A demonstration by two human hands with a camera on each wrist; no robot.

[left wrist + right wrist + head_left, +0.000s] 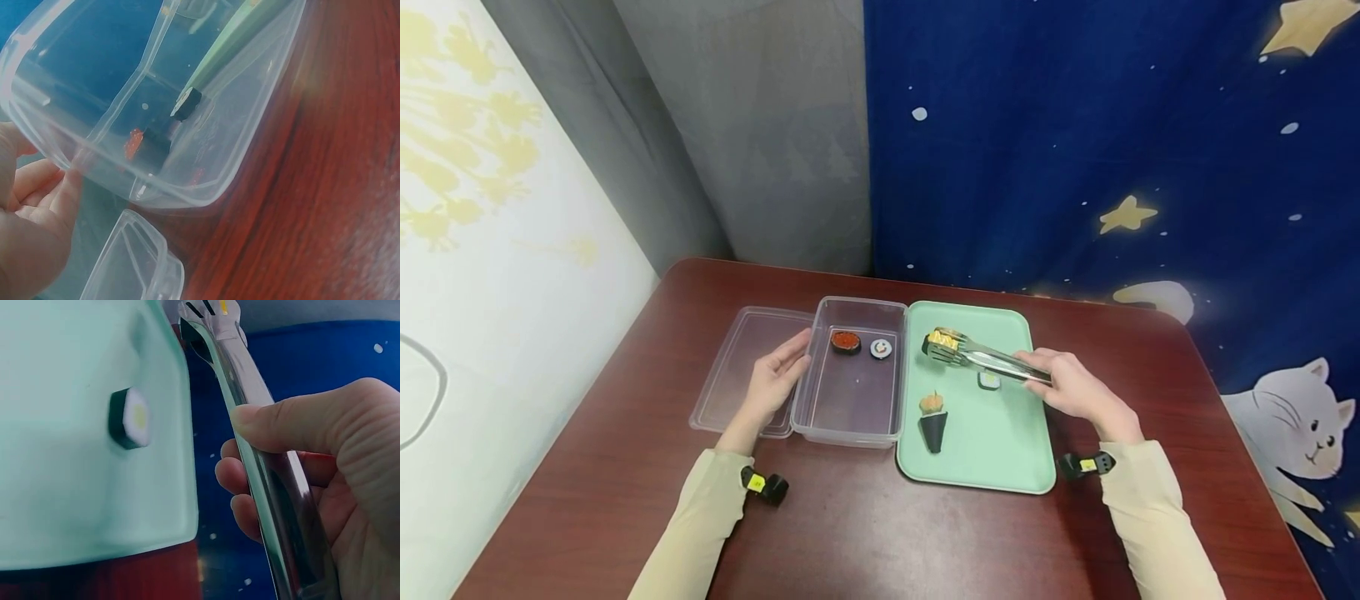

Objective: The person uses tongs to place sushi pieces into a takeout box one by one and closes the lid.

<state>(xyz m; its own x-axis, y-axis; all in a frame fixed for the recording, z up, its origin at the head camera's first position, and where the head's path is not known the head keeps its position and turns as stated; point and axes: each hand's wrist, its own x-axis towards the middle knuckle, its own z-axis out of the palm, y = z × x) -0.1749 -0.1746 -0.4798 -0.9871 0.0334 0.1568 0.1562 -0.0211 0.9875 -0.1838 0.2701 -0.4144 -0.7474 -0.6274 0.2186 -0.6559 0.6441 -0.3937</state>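
My right hand (1071,385) grips metal tongs (1000,362) over the light green tray (1000,450). Between the tong tips is a toy sushi piece with a yellow topping (942,340). Below the tongs, a small white sushi roll (130,419) with a dark wrap rests on the tray. A black cone hand roll (933,429) lies nearer the front. With its fingers extended, my left hand (772,379) touches the left wall of a clear plastic container (219,187). Inside are a red-topped sushi piece (846,342) and a round white sushi roll (881,348).
A clear lid (722,392) lies flat left of the container, partly beneath its edge and my left hand. Container and tray stand side by side on the reddish-brown table (842,517). Behind the table hang grey and blue curtains (1000,167).
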